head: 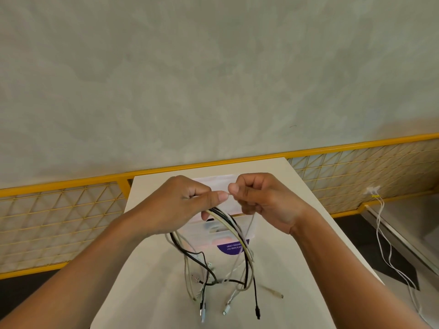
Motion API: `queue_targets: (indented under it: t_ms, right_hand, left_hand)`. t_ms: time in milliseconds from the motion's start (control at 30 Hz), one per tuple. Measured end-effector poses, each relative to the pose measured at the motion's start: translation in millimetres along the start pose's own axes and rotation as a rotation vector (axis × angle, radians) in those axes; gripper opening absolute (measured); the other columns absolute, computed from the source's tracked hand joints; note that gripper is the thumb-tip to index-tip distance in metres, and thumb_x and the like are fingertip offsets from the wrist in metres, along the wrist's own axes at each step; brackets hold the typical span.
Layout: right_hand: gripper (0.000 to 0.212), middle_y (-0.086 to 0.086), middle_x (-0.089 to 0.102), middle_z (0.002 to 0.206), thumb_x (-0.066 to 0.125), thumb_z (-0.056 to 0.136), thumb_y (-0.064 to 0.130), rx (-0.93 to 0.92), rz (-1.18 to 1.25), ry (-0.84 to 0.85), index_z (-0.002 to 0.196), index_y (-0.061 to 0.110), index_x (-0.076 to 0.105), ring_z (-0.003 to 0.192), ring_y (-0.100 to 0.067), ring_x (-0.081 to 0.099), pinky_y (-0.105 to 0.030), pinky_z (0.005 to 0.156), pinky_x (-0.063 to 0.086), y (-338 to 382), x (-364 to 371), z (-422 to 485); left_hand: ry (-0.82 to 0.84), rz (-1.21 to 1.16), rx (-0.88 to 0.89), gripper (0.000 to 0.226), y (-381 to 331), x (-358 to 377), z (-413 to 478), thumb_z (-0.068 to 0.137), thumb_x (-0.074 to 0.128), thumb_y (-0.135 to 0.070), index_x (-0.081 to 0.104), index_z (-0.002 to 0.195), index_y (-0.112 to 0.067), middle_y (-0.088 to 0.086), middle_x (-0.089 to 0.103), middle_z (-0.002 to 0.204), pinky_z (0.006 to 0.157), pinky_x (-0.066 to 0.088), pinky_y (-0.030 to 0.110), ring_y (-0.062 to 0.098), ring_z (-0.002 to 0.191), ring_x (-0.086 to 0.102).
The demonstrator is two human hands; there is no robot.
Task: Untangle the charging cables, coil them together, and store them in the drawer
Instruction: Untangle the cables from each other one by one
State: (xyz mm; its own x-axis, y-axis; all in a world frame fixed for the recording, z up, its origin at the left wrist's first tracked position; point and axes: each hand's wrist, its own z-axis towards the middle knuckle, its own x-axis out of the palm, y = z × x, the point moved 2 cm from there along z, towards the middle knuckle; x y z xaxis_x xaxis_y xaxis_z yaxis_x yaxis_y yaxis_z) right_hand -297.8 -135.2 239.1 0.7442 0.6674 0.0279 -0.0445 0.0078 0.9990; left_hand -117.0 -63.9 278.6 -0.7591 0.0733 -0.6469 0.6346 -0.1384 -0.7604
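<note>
Cable bundle (228, 224) gripped in left hand (180, 205), kept lifted so ends hang free; single pale strand (251, 219) pinched by right hand (259, 200), likely for separation.

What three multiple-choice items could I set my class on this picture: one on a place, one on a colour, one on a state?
1. Where does the plastic drawer unit stand?
A. on the floor
B. on the table, beyond the left hand and right hand
C. on a chair

2. What colour is the railing?
A. blue
B. yellow
C. red

3. What state are the cables in?
A. coiled inside the drawer
B. lying untouched
C. held in both hands, plug ends loose

Answers:
1 B: the unit sits on the white tabletop just past the hands.
2 B: its top bar and mesh are yellow.
3 C: the left hand grips the bundle, the right hand pinches one strand, and the plug ends spread loose below.
</note>
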Motion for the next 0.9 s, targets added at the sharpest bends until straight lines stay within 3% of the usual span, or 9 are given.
queue_targets:
  t_ms: [100, 267, 400, 500, 600, 667, 767, 900]
  right_hand:
    - [0.032, 0.002, 0.035, 0.055, 0.078, 0.077, 0.028, -0.010, -0.076, -0.086, 0.058, 0.014, 0.056, 0.053, -0.014, 0.028, -0.026, 0.054, 0.024, 4, -9, -1]
    - [0.042, 0.005, 0.032, 0.052, 0.083, 0.078, 0.019, 0.011, -0.194, -0.198, 0.051, 0.019, 0.051, 0.049, -0.011, 0.027, -0.018, 0.049, 0.028, 0, -28, -2]
    - [0.041, 0.012, 0.037, 0.046, 0.085, 0.078, 0.017, 0.037, -0.293, -0.275, 0.053, 0.015, 0.051, 0.044, -0.003, 0.036, -0.009, 0.047, 0.034, -6, -34, -2]
    - [0.039, 0.015, 0.042, 0.043, 0.085, 0.078, 0.016, 0.024, -0.324, -0.335, 0.056, 0.012, 0.053, 0.044, -0.001, 0.041, -0.007, 0.048, 0.037, -11, -36, 2]
    - [0.037, 0.014, 0.049, 0.046, 0.085, 0.078, 0.016, 0.004, -0.338, -0.396, 0.056, 0.013, 0.055, 0.049, -0.001, 0.048, -0.010, 0.053, 0.041, -16, -36, 5]
    - [0.037, 0.012, 0.050, 0.049, 0.082, 0.081, 0.017, 0.026, -0.302, -0.379, 0.056, 0.013, 0.056, 0.051, -0.005, 0.049, -0.014, 0.054, 0.041, -17, -38, 3]
    - [0.041, 0.004, 0.038, 0.052, 0.076, 0.085, 0.014, 0.092, -0.097, -0.243, 0.052, 0.017, 0.052, 0.050, -0.011, 0.033, -0.023, 0.051, 0.026, -18, -42, -2]
    - [0.044, 0.000, 0.034, 0.054, 0.072, 0.087, 0.010, 0.117, -0.008, -0.187, 0.048, 0.019, 0.052, 0.049, -0.012, 0.030, -0.028, 0.053, 0.020, -18, -46, -5]
  left_hand:
    - [-0.058, -0.004, -0.020, 0.045, 3, -3, 0, 0.084, 0.059, -0.052, 0.062, 0.050, -0.023, -0.009, 0.035, 0.043, 0.046, 0.030, 0.010, 0.005, 0.040, 0.037]
    - [-0.130, -0.010, -0.026, 0.047, 8, -7, -1, 0.085, 0.059, -0.050, 0.058, 0.044, -0.026, -0.008, 0.039, 0.045, 0.045, 0.032, 0.010, 0.006, 0.038, 0.035]
    - [-0.158, -0.013, -0.022, 0.047, 12, -8, 0, 0.084, 0.058, -0.055, 0.059, 0.047, -0.026, -0.006, 0.038, 0.049, 0.047, 0.029, 0.013, 0.008, 0.042, 0.031]
    - [-0.175, -0.005, -0.032, 0.049, 12, -6, 2, 0.089, 0.060, -0.049, 0.058, 0.047, -0.024, -0.001, 0.037, 0.050, 0.044, 0.026, 0.013, 0.007, 0.041, 0.030]
    - [-0.190, -0.010, -0.060, 0.049, 12, -4, 2, 0.092, 0.061, -0.045, 0.059, 0.048, -0.021, -0.008, 0.033, 0.045, 0.043, 0.027, 0.012, 0.007, 0.040, 0.031]
    - [-0.200, -0.016, -0.073, 0.049, 12, -6, 1, 0.091, 0.060, -0.048, 0.062, 0.052, -0.017, -0.008, 0.033, 0.047, 0.045, 0.026, 0.014, 0.008, 0.043, 0.030]
    - [-0.248, -0.056, -0.086, 0.051, 13, -14, -2, 0.086, 0.060, -0.052, 0.064, 0.057, -0.010, 0.000, 0.034, 0.053, 0.045, 0.026, 0.015, 0.010, 0.047, 0.028]
    - [-0.299, -0.102, -0.113, 0.051, 12, -23, -5, 0.084, 0.060, -0.051, 0.065, 0.059, -0.007, -0.010, 0.033, 0.045, 0.048, 0.025, 0.020, 0.006, 0.044, 0.030]
